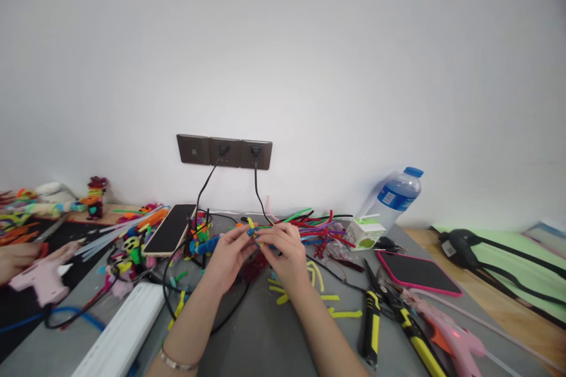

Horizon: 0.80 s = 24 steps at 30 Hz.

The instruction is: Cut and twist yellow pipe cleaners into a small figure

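Yellow strip, small and fuzzy-looking, stood up between my fingertips above the middle of the grey table mat, with a bit of blue just below its tip that I could not make out. My left hand was pinched on it, thumb against finger. My right hand met it there, fingers curled in and fingertips almost touching the left's; whether they were clamped on the strip too, I could not tell.

Work that small, I judged, called for one hand as a steady anchor and the other making short, light turns, since a hard squeeze might flatten or kink it. Keeping the tip clear of my fingers let me watch its angle.

Close below my right wrist lay loose yellow pieces, best left unbrushed by my forearm. A black cord looped beside my left forearm, and a snag there could have jerked the pinch loose. Farther right were yellow-handled pliers and a pink glue gun, whose nozzle I thought wise to avoid.
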{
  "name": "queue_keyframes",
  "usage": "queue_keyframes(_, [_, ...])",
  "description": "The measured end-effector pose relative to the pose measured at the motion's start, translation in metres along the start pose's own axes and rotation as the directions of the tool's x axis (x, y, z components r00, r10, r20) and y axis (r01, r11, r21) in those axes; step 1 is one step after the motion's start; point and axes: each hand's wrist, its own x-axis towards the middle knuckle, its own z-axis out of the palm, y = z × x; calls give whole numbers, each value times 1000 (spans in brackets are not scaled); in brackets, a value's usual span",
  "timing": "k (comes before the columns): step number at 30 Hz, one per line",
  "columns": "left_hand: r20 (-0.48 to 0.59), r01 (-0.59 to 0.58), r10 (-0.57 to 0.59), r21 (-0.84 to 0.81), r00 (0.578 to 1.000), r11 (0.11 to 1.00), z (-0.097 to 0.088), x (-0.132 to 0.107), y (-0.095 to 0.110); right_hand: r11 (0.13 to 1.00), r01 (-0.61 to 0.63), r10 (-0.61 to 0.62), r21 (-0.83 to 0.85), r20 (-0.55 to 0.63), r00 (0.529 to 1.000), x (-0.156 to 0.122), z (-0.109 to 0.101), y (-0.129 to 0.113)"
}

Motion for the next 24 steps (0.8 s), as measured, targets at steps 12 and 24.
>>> queue_keyframes(12, [22, 103, -101, -86, 995, 991, -6, 2, 0, 997, 47, -46, 60, -17, 999, 1, 1, -4])
queue_keyframes(24, [84, 214, -207, -78, 975, 974, -3, -3, 13, 952, -65, 70, 298, -6, 998, 1, -1, -12])
